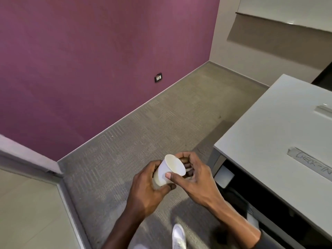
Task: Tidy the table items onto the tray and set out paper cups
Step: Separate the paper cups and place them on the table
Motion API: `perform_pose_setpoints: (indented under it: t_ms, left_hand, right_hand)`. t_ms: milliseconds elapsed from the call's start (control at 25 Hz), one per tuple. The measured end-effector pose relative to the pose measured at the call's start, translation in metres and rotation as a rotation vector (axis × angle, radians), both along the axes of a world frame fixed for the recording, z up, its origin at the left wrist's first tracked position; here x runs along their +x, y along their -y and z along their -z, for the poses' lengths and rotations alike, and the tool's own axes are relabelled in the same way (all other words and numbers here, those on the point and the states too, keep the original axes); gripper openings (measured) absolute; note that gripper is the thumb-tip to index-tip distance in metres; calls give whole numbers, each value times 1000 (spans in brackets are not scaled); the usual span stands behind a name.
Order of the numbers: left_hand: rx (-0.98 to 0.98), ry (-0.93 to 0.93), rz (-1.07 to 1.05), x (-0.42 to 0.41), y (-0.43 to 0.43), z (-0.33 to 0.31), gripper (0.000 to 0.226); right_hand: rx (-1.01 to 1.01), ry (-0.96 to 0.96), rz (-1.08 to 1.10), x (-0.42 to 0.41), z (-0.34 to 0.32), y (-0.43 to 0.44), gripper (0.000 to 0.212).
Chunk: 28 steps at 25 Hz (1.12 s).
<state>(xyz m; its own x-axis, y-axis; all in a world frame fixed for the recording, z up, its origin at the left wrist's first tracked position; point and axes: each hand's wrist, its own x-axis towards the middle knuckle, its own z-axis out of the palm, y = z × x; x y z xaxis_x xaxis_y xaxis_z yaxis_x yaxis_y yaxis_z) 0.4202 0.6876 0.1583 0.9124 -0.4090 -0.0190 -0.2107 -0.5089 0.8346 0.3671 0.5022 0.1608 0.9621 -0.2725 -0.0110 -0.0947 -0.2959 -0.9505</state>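
A small stack of white paper cups (pixel 168 172) is held above the carpet, tilted with the open mouth facing up and to the right. My left hand (pixel 147 187) wraps around the lower end of the stack. My right hand (pixel 194 175) grips the top cup at its rim, thumb on the outside and fingers curled behind it. No tray is in view.
A white table (pixel 280 126) stands at the right, with a grey tape strip (pixel 310 162) marked "CHECK-IN". Grey carpet (pixel 143 126) runs to a purple wall (pixel 89 60) with a socket (pixel 158 77). My white shoe (pixel 178 236) shows below. A tiled floor (pixel 27 212) lies at left.
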Motion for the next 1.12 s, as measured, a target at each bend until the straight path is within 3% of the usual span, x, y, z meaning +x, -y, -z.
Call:
perform_pose_setpoints:
  t_ms: [360, 680, 1120]
  left_hand:
    - [-3, -81, 194, 190, 38, 41, 64]
    - [45, -58, 612, 386, 132, 33, 64]
    - [49, -29, 1013, 478, 336, 44, 56]
  right_hand:
    - [-18, -107, 195, 153, 29, 26, 60]
    - [-13, -122, 558, 287, 16, 73, 55]
    - [7, -101, 991, 341, 34, 214, 55]
